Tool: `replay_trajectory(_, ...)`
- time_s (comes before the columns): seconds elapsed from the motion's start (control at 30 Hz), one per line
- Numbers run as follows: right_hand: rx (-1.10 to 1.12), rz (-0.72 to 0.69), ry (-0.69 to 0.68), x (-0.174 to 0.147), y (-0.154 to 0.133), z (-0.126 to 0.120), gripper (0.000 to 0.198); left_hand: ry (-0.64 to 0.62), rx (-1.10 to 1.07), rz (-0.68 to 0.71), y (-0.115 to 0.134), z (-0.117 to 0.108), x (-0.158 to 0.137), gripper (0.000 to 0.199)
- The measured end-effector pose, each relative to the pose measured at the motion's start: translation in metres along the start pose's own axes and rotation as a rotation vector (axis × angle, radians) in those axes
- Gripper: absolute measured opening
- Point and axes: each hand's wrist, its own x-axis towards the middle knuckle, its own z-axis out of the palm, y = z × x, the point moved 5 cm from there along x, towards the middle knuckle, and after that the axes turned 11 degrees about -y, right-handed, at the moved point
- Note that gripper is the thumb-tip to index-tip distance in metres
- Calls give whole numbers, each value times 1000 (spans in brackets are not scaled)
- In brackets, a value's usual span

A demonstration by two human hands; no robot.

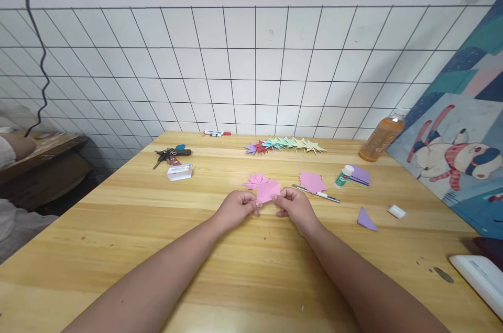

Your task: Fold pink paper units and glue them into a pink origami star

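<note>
Between my two hands, above the wooden table (pixel 236 259), I hold a small pink sheet of paper (pixel 268 192). My left hand (pixel 239 204) pinches its left lower corner, and my right hand (pixel 294 207) pinches its right side. Just behind the sheet lie pink folded paper pieces (pixel 256 180), partly covered by it. To the right of my right hand rests a stack of pink paper squares (pixel 313 182), with a slim pen-like tool (pixel 328 196) lying against its near edge.
Along the back runs a row of multicoloured folded paper pieces (pixel 291 143) near a marker (pixel 217 133). Keys (pixel 172 154) and a small white box (pixel 179 172) lie left. Rightward are a glue stick (pixel 344 176), purple papers (pixel 360 174), a purple triangle (pixel 367 219), an eraser (pixel 396 211) and a bottle (pixel 381 138).
</note>
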Motion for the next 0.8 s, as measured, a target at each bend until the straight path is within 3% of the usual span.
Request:
replay_trajectory(0.33, 33, -9, 3, 1, 0, 0, 38, -20, 4, 10, -3, -2, 2, 32)
replay_trajectory(0.63, 118, -69, 108, -1, -4, -31, 36, -51, -132, -20, -18, -3, 4, 34)
replay_trajectory(0.8, 104, -68, 72, 0, -3, -22, 36, -54, -172, -22, -17, 0, 4, 40)
